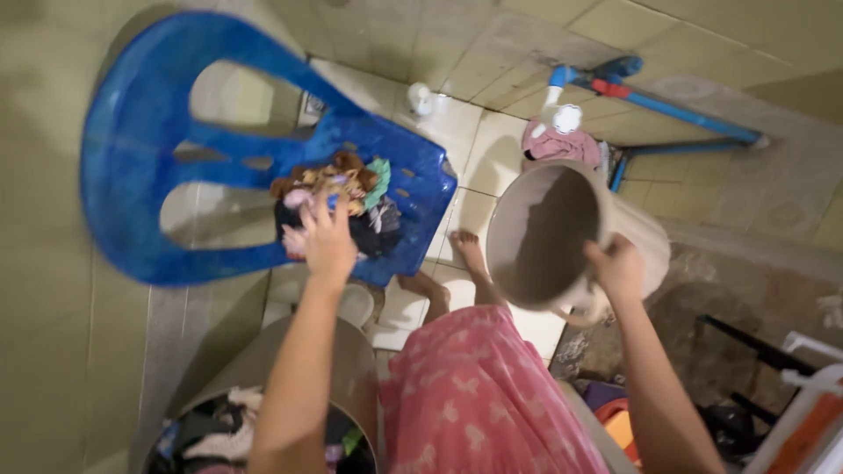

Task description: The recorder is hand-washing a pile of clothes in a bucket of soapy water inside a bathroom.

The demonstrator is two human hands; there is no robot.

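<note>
The left hand (327, 239) lay spread, fingers wide, on a heap of clothes (338, 197) piled on the seat of a blue plastic chair (149, 132) at the far left; whether it had closed on any piece could not be told. The right hand (616, 268) gripped the rim of a grey bucket (544, 233), tilted so its mouth faced the camera — it looked empty inside. A second bucket (263, 360) stood near, at the bottom left, with dark and pale clothes already in it. Judging from this, the sorting seemed partway along: some laundry was in the near bucket, the chair's heap was yet to be cleared, and the tilted bucket had taken nothing.

Motion blur smeared the chair and the heap, so single garments could not be picked out. The near bucket was cut off by the frame's lower edge. A pink cloth (558, 145) lay beyond the tilted bucket, beside blue pipes (667, 105) — its lower part hidden by the rim.
</note>
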